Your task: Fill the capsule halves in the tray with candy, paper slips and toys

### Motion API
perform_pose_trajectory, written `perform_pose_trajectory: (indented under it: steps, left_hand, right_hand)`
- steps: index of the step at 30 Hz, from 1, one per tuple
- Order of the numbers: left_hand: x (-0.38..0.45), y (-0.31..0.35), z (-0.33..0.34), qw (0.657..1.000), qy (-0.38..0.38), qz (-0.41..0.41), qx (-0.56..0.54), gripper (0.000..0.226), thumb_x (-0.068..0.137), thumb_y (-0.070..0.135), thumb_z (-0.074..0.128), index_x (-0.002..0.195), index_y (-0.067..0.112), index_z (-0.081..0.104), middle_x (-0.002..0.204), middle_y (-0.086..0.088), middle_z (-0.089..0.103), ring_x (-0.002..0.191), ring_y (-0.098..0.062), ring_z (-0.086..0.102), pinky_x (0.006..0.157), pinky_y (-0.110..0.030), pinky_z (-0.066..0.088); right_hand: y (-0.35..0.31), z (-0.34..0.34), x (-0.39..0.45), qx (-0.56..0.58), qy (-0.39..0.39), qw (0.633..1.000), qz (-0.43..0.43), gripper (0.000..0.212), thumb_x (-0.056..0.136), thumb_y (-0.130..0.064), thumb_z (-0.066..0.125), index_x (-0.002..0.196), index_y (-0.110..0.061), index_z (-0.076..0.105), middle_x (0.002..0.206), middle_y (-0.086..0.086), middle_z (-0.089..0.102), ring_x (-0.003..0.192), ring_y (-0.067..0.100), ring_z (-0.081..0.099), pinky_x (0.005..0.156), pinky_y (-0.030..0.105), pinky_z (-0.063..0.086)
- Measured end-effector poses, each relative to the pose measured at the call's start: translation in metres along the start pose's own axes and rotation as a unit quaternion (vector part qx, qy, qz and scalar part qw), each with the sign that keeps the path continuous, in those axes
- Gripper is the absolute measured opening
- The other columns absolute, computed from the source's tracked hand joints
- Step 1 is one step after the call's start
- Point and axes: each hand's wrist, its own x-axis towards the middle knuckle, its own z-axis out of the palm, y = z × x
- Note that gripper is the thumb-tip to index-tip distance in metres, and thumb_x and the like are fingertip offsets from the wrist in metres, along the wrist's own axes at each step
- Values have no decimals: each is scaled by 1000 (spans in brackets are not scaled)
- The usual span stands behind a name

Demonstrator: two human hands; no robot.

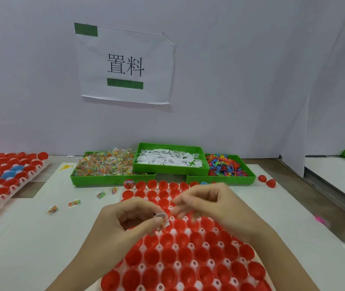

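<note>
A white tray (176, 264) of several red capsule halves (170, 256) lies in front of me. My left hand (125, 221) hovers over the tray's middle and pinches a small clear candy packet (162, 220) between thumb and fingers. My right hand (207, 203) hangs just right of it with fingers loosely curled above the capsule halves; I cannot tell whether it holds anything. Behind the tray stand three green bins: candy packets (104, 164) on the left, paper slips (168, 159) in the middle, small coloured toys (225, 165) on the right.
A second tray of red and blue capsule halves (1, 177) sits at the far left. Loose candy packets (73, 203) lie on the white mat left of the tray. Two red capsule halves (267, 181) lie right of the bins. A wall with a paper sign (125, 66) closes the back.
</note>
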Motion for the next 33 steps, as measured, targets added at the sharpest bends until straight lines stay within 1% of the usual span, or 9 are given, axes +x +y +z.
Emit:
perform_pose_trajectory:
  steps: [4,6,8,12,17,21,24,28,33]
  left_hand:
    - [2,-2,-5,1000,-12,-4,-2,19,81,36,81,97,26,80,86,-8,78,75,-23,75,74,-27,61]
    - [3,-5,-5,1000,-11,-2,5,15,81,32,80,95,26,80,84,-7,77,72,-21,74,72,-24,60]
    - [4,-6,-6,1000,-9,1,12,13,82,29,80,95,26,80,83,-6,77,72,-21,73,71,-23,59]
    - [4,-5,-7,1000,-5,8,13,13,81,25,81,95,26,80,82,-7,77,70,-20,73,69,-21,59]
    - [5,-4,-9,1000,5,8,3,11,81,23,80,91,24,81,82,-8,77,70,-19,73,68,-21,58]
    - [6,-3,-10,1000,15,-2,-4,12,78,26,80,89,23,81,82,-10,77,71,-18,73,68,-19,57]
    - [6,-4,-10,1000,27,-5,-2,10,79,24,81,89,22,81,82,-9,77,71,-17,73,67,-18,56]
    - [6,-3,-11,999,32,-9,12,10,79,26,81,90,25,81,83,-6,78,72,-19,73,67,-20,57]
    - [6,-1,-11,999,42,-7,23,11,79,26,83,90,26,82,83,-4,78,72,-20,73,67,-21,58]
  right_hand:
    - [32,-48,25,18,217,976,21,19,101,-20,61,104,-14,78,94,8,79,91,25,74,72,23,59]
    - [53,-70,42,-70,324,943,36,16,100,-14,62,98,-15,78,89,4,78,88,22,72,69,24,59]
    - [72,-91,60,-218,375,899,59,14,99,-12,65,101,-14,78,97,2,78,91,15,69,77,27,56]
    - [91,-121,88,-401,337,844,114,19,94,-16,72,110,-7,78,109,8,76,98,18,68,91,28,53]
    - [101,-132,111,-410,314,835,188,15,88,-14,80,100,-6,81,106,10,77,104,22,70,96,37,56]
    - [103,-130,110,-410,351,827,161,9,92,-11,75,94,-5,81,98,11,78,88,20,70,85,34,56]
    - [100,-127,101,-352,421,831,91,11,92,-16,75,96,-7,81,93,8,78,80,14,66,79,29,52]
    - [89,-124,90,-219,460,858,69,13,91,-24,77,98,-13,80,87,-3,74,81,8,67,85,32,57]
    - [63,-98,78,-113,434,892,51,13,91,-23,77,100,-14,79,86,-2,76,88,15,73,76,29,58]
